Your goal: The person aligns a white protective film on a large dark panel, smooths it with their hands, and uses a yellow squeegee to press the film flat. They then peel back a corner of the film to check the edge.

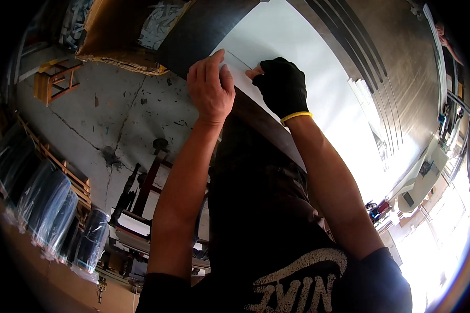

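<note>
My bare left hand (211,86) is over the near edge of a large white sheet (277,31). Its fingers are stretched out and its thumb stands apart, with nothing visible in them. On the sheet to its right, my right hand (283,86) wears a black glove with a yellow cuff. Bare fingertips poke out of the glove, drawn together; whatever they may hold is hidden. A thin dark line (238,58) runs across the white surface between the two hands; I cannot tell whether it is a strip or a sheet edge. Under the sheet lies a dark tabletop (193,36).
Long dark strips (344,39) lie on the table beyond the sheet. At the far left stands an open cardboard box (109,31) with pale scraps. A wooden stool (49,83) and plastic-wrapped rolls (47,198) are farther left. Another person's arm (444,39) shows at the right rim.
</note>
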